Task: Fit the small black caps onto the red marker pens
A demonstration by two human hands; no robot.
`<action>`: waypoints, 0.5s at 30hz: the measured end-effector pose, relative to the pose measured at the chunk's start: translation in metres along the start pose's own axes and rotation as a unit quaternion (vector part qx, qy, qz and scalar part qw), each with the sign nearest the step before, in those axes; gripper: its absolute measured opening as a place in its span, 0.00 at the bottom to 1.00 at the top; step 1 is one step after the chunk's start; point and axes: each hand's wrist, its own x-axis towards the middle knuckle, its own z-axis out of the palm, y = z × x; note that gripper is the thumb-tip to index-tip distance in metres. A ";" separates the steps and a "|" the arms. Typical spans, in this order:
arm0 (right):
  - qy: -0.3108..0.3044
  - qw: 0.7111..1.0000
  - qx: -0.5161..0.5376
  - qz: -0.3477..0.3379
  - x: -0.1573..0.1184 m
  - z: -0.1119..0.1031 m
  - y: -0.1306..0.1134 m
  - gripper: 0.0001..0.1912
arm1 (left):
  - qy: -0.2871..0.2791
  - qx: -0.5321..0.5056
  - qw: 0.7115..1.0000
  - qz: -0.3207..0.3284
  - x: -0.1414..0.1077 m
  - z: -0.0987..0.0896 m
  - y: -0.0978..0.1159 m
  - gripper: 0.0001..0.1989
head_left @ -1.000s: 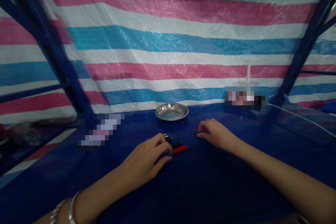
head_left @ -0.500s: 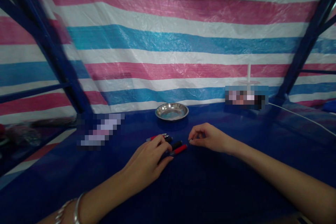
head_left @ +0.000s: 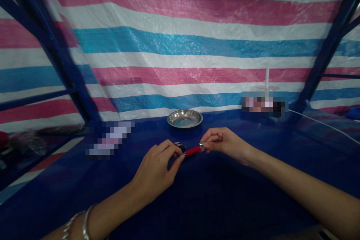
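Between the thumb and fingers of my left hand [head_left: 160, 163] a red pen [head_left: 192, 151] is gripped by its left part. The pen slants up to the right, above the blue table. My right hand [head_left: 222, 143] pinches a small silver pen tip [head_left: 201, 145] against the red pen's right end. Whether the tip is seated there or only touching, I cannot tell. Other pens [head_left: 182, 146], with black and silver parts showing, lie behind my left fingers, partly hidden by them.
A shallow round steel dish [head_left: 185, 119] sits beyond my hands on the blue table [head_left: 219, 202]. Blurred-out items lie at the left and back right. A white cable [head_left: 315, 120] runs rightward. Blue metal posts and a striped sheet [head_left: 180, 48] stand behind.
My left hand has picked up the red pen from beside the other pens. My right hand has brought the small silver tip to the pen's right end.
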 end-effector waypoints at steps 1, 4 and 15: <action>0.001 1.000 0.014 -0.002 0.000 0.000 -0.001 0.07 | 0.009 -0.010 1.000 -0.004 0.000 -0.001 0.000 0.05; 0.008 0.999 0.035 0.002 -0.001 -0.001 -0.002 0.08 | 0.019 -0.022 1.000 -0.007 0.001 -0.002 0.000 0.05; -0.013 0.999 0.030 0.000 -0.002 -0.001 0.000 0.10 | 0.017 -0.015 1.000 -0.002 0.000 0.001 -0.004 0.05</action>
